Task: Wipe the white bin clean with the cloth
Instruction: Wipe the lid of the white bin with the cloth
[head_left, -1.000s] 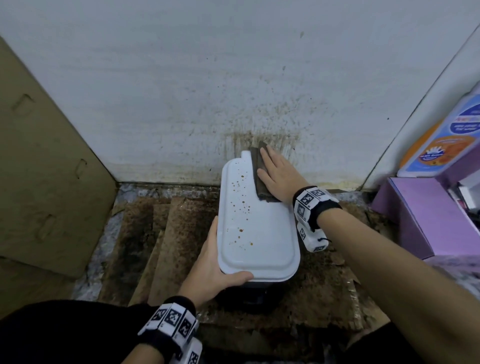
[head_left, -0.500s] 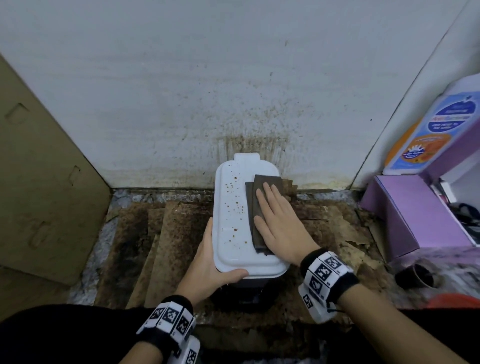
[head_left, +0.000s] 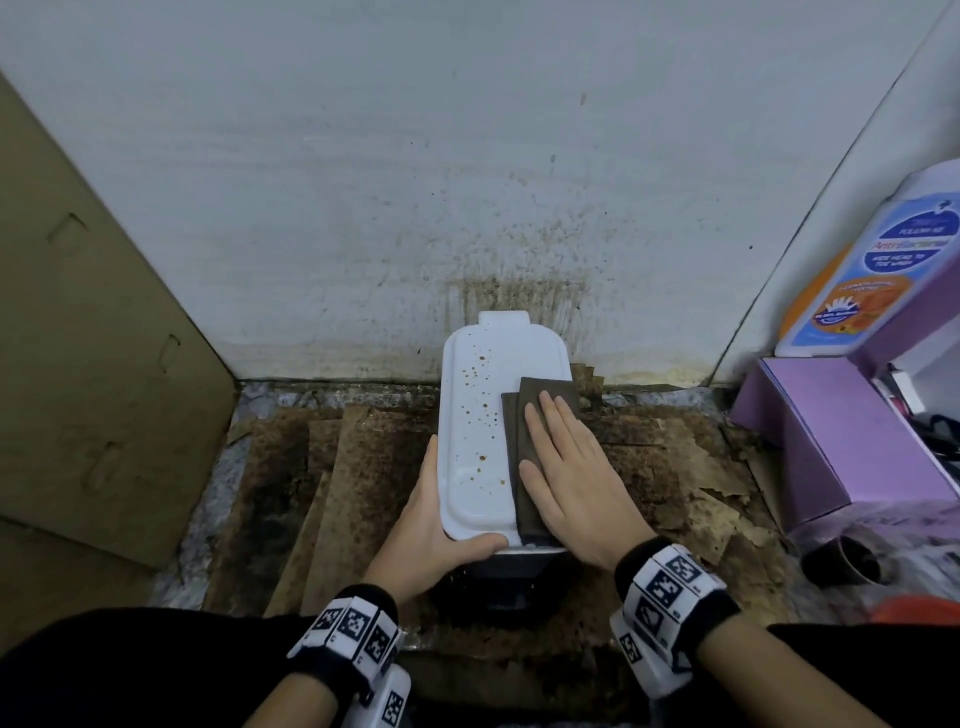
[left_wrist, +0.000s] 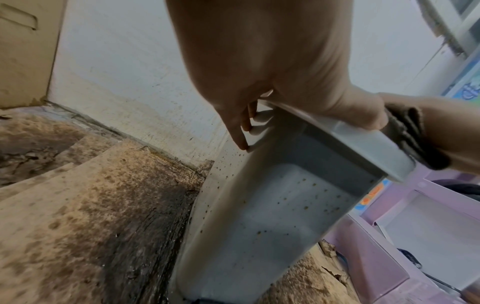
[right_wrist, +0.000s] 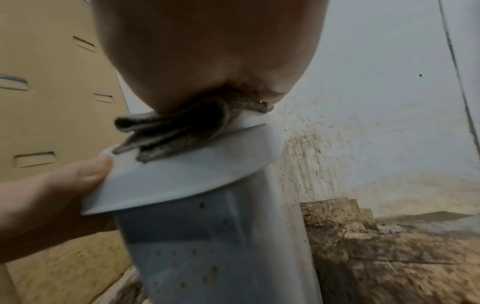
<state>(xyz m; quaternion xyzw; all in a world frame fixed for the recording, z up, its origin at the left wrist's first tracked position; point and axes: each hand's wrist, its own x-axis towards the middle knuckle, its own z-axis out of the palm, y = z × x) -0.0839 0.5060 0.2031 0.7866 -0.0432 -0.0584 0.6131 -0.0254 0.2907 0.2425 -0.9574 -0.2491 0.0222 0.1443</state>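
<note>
A tall white bin (head_left: 478, 415) with a flat lid stands against the stained wall; brown spots dot the lid's left half and the bin's sides (left_wrist: 280, 205). A folded dark brown cloth (head_left: 524, 452) lies on the lid's right half. My right hand (head_left: 566, 473) presses flat on the cloth with straight fingers. My left hand (head_left: 431, 525) grips the lid's near left corner, thumb (head_left: 483, 543) over the front edge and fingers along the bin's left side. In the right wrist view the cloth (right_wrist: 176, 131) bunches under my palm at the lid's front rim.
Stained, damp cardboard sheets (head_left: 337, 493) cover the floor around the bin. A large cardboard panel (head_left: 88, 338) leans at the left. A purple box (head_left: 852, 441) and a labelled bottle (head_left: 872, 270) stand at the right, with a small dark cup (head_left: 847, 561) near them.
My right hand has slid the cloth from the lid's far edge toward me, along the right half. The left hand has kept its grip on the near corner.
</note>
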